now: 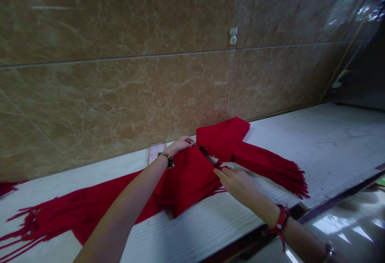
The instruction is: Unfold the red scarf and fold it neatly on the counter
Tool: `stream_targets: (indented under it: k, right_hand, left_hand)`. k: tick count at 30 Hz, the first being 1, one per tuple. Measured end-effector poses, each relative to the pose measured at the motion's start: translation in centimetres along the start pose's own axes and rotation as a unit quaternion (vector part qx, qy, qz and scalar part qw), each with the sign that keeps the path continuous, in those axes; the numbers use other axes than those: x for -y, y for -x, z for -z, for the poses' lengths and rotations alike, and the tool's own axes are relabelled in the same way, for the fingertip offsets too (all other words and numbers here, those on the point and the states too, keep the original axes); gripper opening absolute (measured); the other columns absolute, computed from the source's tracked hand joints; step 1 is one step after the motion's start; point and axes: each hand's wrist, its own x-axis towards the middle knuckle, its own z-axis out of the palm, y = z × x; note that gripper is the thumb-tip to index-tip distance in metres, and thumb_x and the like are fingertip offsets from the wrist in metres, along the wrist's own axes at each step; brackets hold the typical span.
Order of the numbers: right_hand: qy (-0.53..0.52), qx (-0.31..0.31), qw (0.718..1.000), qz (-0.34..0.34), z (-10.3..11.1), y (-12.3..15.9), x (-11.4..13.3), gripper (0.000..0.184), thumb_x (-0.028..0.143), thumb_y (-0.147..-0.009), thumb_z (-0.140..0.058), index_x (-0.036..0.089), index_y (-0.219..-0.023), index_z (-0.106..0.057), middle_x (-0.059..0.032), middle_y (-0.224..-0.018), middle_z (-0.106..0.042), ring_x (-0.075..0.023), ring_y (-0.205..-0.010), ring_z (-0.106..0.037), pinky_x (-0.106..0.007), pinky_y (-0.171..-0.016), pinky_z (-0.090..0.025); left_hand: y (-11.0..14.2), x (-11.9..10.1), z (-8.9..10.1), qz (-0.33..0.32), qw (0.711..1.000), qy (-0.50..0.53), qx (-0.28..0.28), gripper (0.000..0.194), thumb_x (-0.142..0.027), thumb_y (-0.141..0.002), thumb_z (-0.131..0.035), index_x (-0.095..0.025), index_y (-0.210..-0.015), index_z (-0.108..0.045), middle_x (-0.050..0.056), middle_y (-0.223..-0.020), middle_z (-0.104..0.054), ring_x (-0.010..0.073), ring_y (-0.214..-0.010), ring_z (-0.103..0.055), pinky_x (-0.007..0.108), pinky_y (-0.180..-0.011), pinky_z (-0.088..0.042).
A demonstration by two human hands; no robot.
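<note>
A long red fringed scarf (186, 179) lies across a white ledge (331, 146), bunched into folds in the middle. My left hand (180, 144) reaches over the scarf and rests on the far edge of the fold, fingers bent down on the cloth. At the near right edge of the same fold lies my right hand (234, 181), fingers stretched flat and pressing on the fabric. One fringed end (282, 172) trails to the right, the other (27, 223) to the far left.
A pinkish phone (155, 150) lies on the ledge against the brown marble wall (120, 94), just behind my left wrist. A small white socket (233, 36) is on the wall. Shiny floor (355, 223) shows below the ledge's front edge.
</note>
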Motion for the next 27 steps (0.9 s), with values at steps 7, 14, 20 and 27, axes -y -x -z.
stream_targets:
  k: [7, 14, 20, 27]
  right_hand:
    - [-0.016, 0.06, 0.997, -0.037, -0.8, 0.5, 0.5, 0.032, 0.005, -0.08, -0.043, 0.016, -0.107, -0.055, -0.0063, -0.081, -0.061, -0.0162, -0.073, -0.057, -0.026, -0.061, -0.043]
    - [-0.085, -0.041, 0.993, 0.068, 1.7, -0.8, 2.7, 0.025, 0.012, -0.084, -0.044, 0.017, -0.103, -0.059, -0.0096, -0.105, -0.056, -0.0204, -0.095, -0.049, -0.034, -0.081, -0.04]
    - [-0.148, -0.014, 0.967, 0.205, 1.6, -4.0, 7.3, 0.023, 0.019, -0.084, -0.048, 0.016, -0.105, -0.057, -0.0082, -0.096, -0.059, -0.0182, -0.091, -0.05, -0.032, -0.081, -0.039]
    - [-0.155, 0.0, 0.95, 0.272, -0.2, -5.7, 8.4, 0.022, 0.016, -0.085, -0.045, 0.014, -0.101, -0.06, -0.0071, -0.092, -0.063, -0.016, -0.088, -0.054, -0.029, -0.081, -0.042]
  left_hand:
    - [5.5, -0.5, -1.6, -0.11, 0.986, -0.103, -0.072, 0.033, -0.012, -0.077, -0.049, -0.015, -0.109, -0.054, 0.009, -0.119, -0.047, 0.0181, -0.109, -0.046, 0.035, -0.099, -0.033]
    - [18.0, 2.1, 0.8, -0.214, 0.928, -0.303, -0.046, 0.031, -0.024, -0.082, -0.048, -0.022, -0.113, -0.052, 0.008, -0.124, -0.045, 0.0205, -0.115, -0.042, 0.038, -0.096, -0.038]
    - [24.4, 7.1, 4.3, -0.14, 0.923, -0.357, 0.026, 0.039, -0.027, -0.079, -0.054, -0.023, -0.118, -0.049, 0.007, -0.12, -0.051, 0.0192, -0.109, -0.047, 0.034, -0.093, -0.039]
    - [27.4, 11.2, 6.7, -0.058, 0.904, -0.42, -0.051, 0.046, -0.017, -0.08, -0.05, -0.02, -0.125, -0.042, 0.008, -0.105, -0.061, 0.018, -0.095, -0.055, 0.033, -0.085, -0.042]
